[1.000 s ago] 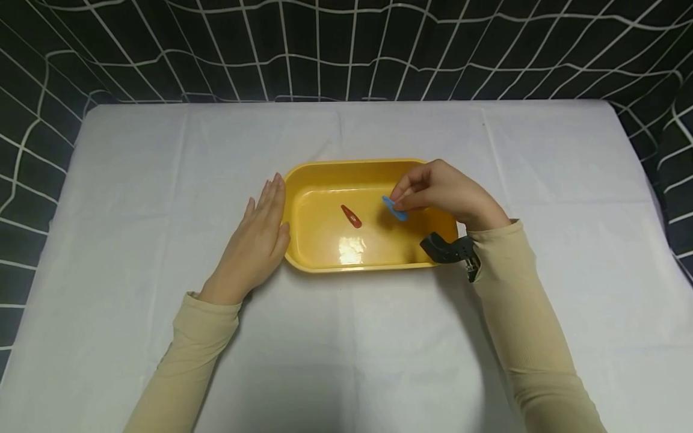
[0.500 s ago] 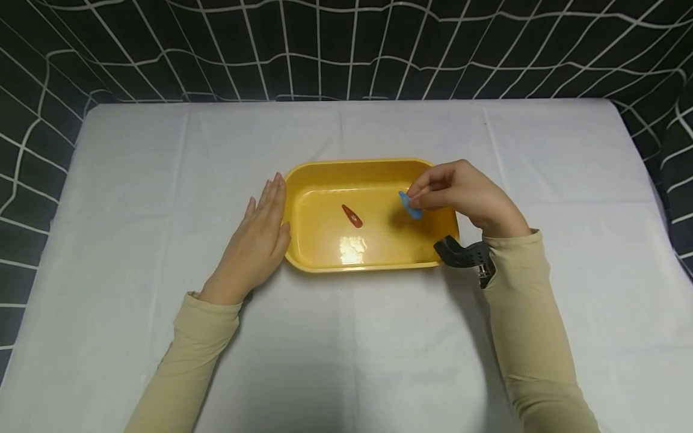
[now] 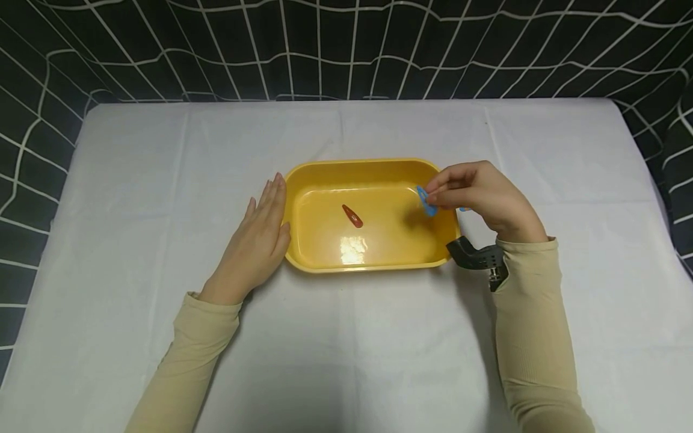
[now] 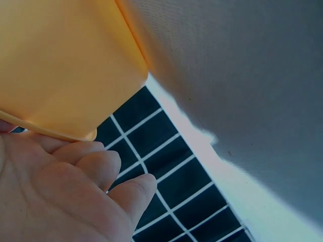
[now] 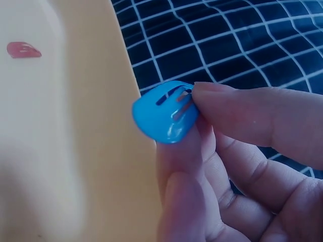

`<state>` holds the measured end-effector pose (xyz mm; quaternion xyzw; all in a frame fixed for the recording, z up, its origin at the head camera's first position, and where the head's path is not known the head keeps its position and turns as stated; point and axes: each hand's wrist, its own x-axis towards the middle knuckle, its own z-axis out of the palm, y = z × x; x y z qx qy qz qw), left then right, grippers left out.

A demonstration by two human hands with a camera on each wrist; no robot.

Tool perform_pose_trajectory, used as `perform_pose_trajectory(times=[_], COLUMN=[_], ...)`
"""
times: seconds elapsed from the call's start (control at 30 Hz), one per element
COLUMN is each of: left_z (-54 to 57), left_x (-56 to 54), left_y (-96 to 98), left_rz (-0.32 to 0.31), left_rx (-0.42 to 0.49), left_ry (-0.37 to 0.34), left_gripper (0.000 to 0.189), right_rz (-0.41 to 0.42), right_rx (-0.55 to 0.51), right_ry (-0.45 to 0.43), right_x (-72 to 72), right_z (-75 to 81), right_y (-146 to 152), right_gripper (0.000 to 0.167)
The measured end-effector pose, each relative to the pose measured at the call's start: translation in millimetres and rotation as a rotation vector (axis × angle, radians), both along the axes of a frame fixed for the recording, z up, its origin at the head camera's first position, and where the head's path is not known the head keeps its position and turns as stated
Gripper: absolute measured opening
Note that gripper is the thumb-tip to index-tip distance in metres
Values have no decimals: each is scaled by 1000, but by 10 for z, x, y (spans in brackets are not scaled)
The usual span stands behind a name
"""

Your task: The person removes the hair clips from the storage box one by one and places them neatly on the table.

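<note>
A yellow tray (image 3: 373,268) stands on the white cloth. My left hand (image 3: 251,243) lies with straight fingers against its left end; in the left wrist view the palm and fingers (image 4: 103,166) touch the tray's rim (image 4: 60,133). Between thumb and fingers, my right hand (image 3: 484,195) pinches a blue snap hair clip (image 3: 426,201) above the tray's right end. The right wrist view shows this blue clip (image 5: 166,113) close up, its slotted face partly covered by the thumb tip. A red snap hair clip (image 3: 352,216) lies on the tray floor.
A small blue and orange bit (image 3: 464,209) peeks out beneath the right hand, just past the tray's right rim; its kind is hidden. Dark fabric with white grid lines (image 3: 335,48) borders the table (image 3: 216,138). A black wrist mount (image 3: 476,255) juts from the right sleeve.
My right hand has moved steadily right with the blue hair clip, toward the tray's right rim. The blue and orange bit has come into sight. Left hand, tray and red clip stay put.
</note>
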<state>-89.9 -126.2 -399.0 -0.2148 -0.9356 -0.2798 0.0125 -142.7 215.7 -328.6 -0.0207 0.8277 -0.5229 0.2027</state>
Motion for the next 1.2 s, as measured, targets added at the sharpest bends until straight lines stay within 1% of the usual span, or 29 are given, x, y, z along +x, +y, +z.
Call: perform_pose_trajectory(times=[0.27,0.5,0.73,0.9,1.03,1.2], left_z=[-4,-10,-2,13,21,21], left_x=[0,4,7,14,21,20], left_y=[12,17,22,21,18,18], left_rz=[-5,-8,-7,0,7,7], left_rx=[2,5,1,-8,-14,-12], left_ry=[-1,-2,-3,-2,-6,-1], left_gripper=[59,59,59,59,59,59], right_rz=[-53,-71,-86,-102,-129,-194], right_rx=[-32,-93,-107,-138,-173,-186], right_ry=[2,18,33,34,24,7], right_x=[21,44,52,43,28,20], right_z=[-28,-47,-40,-40,-41,-58], right_y=[122,219,287,346,403,496], right_gripper=[9,7,7,10,11,12])
